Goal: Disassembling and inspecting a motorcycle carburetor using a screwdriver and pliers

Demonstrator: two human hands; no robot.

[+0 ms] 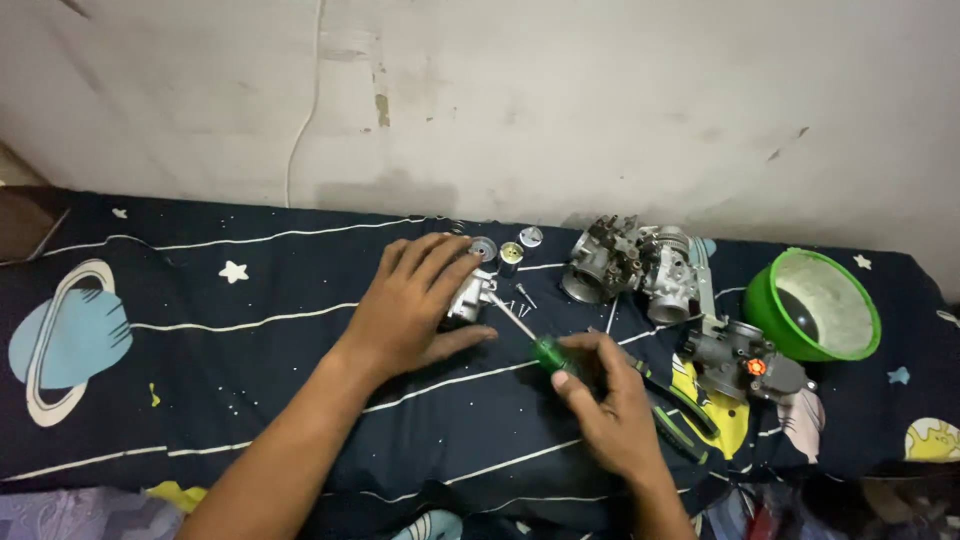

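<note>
Fingers of the right hand [610, 405] are curled tight around the green handle of a screwdriver [530, 335], whose thin metal shaft slants up and to the left until its tip meets a small silver metal part [470, 297]. Over that part lies the left hand [410, 305], palm down, fingers spread and pressing on its top while the thumb reaches along the cloth just below it. Part and hands sit near the middle of a dark blue bedsheet [250, 340] printed with stars and planets.

Just beyond the left fingertips stand three small round metal caps [509, 248], and a few loose screws [524, 297] lie beside the shaft. To the right rests a grey carburetor body [630, 265], then a darker carburetor with a red knob [742, 362]. Under the right hand lies a black tool with green trim [685, 415]. A green bowl [860, 345] is tipped on its side further right. A stained white wall [600, 100] runs behind.
</note>
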